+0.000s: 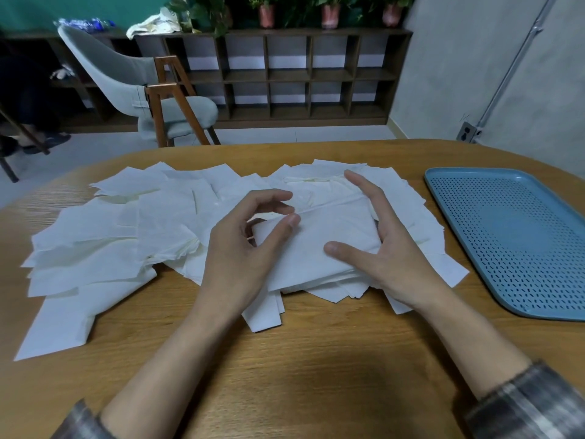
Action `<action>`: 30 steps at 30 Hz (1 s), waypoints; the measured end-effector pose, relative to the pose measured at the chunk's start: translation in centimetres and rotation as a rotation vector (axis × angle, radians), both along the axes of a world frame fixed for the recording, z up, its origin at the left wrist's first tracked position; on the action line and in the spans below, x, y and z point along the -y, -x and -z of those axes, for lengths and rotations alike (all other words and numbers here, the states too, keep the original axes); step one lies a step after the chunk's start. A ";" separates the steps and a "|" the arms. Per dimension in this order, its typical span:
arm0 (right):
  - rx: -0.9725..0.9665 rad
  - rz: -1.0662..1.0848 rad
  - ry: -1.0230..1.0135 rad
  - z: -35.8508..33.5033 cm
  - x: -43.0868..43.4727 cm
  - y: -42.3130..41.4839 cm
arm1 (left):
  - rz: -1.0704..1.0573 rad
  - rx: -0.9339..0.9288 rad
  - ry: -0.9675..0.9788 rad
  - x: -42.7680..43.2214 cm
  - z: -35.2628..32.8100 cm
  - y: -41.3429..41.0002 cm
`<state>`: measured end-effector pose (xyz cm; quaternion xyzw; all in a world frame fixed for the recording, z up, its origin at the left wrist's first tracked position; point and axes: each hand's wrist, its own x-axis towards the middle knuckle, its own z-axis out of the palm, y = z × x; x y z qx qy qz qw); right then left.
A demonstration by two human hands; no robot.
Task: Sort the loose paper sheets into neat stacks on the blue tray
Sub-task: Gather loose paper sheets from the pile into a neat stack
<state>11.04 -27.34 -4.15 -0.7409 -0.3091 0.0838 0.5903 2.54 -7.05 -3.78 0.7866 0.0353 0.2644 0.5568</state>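
Left hand (243, 248) pinches one edge of the small stack (319, 239); right hand (392, 248), fingers straight, braces the opposite side; seemingly squaring up (blue tray (506, 232) bare); next, lift it across.

- Soft, even indoor light falls from overhead, and I see no glare.
- A broad, soft shadow darkens the table (316, 337) between my forearms.
- The white paper sheets (95, 248) come out bright, their overlapping edges faint.
- The wide lens bows the table's far edge.
- My sleeves (531, 403) blur at the bottom corners.
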 end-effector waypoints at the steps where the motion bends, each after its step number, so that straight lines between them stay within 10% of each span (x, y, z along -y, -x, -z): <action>1: -0.008 0.017 -0.020 0.1 0.0 -0.1 | 0.000 -0.006 0.007 0.0 0.0 0.0; 24: -0.055 -0.138 -0.180 0.1 0.7 -0.8 | -0.022 -0.063 -0.121 -0.1 0.4 0.0; 30: -0.308 -0.265 -0.465 -0.2 1.2 -1.1 | 0.202 -0.159 0.250 0.3 -1.2 0.8</action>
